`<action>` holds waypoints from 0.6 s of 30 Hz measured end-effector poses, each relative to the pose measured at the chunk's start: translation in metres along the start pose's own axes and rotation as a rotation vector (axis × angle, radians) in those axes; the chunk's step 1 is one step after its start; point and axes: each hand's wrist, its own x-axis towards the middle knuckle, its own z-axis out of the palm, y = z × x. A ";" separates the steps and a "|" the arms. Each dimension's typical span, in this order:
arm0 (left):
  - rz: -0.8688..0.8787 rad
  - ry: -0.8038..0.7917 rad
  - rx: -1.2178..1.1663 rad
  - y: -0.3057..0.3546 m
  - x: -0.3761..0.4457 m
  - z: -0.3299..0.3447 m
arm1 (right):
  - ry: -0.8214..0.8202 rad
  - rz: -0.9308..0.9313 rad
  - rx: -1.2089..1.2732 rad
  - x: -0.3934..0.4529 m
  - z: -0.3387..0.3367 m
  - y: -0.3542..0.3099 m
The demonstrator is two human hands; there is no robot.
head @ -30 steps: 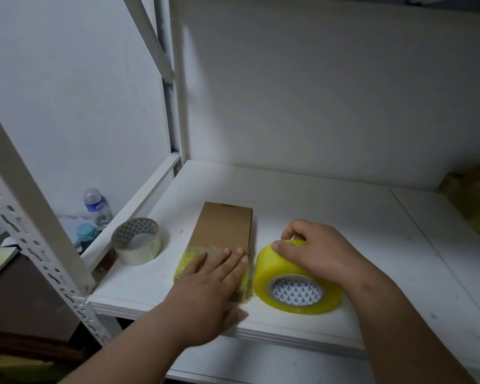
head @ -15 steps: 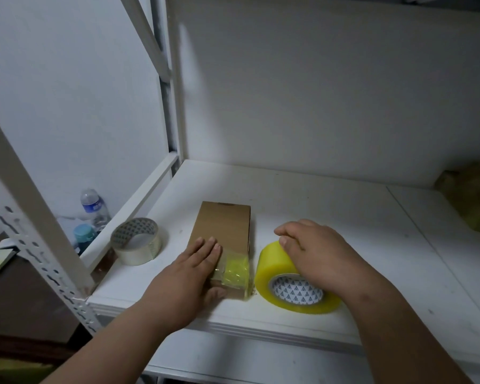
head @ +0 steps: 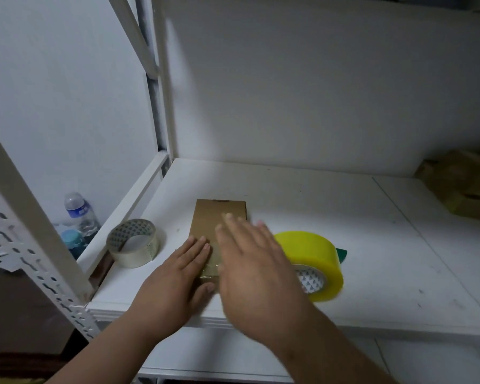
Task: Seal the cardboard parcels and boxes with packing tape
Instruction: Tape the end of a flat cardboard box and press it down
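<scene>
A flat brown cardboard parcel [head: 211,217] lies on the white shelf [head: 344,217], its near end covered with clear tape. My left hand [head: 178,275] rests flat on the parcel's near left part, fingers straight. My right hand [head: 250,261] hovers or presses flat over the parcel's right side, fingers straight and blurred by motion. A large yellow tape roll [head: 313,261] stands on edge just right of my right hand, with nothing holding it. A green bit [head: 341,254] shows behind the roll.
A smaller clear tape roll [head: 135,242] sits near the shelf's left edge. Brown taped boxes [head: 466,187] are stacked at the far right. A plastic water bottle [head: 79,214] stands beyond the slotted rack post [head: 36,261] on the left.
My right hand let go of the yellow roll and moved left over the parcel. My left hand slid left along the taped end. The yellow tape strip now lies flat.
</scene>
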 end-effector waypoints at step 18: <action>-0.005 -0.021 -0.018 -0.011 0.000 -0.001 | -0.311 0.183 -0.014 -0.018 0.038 -0.030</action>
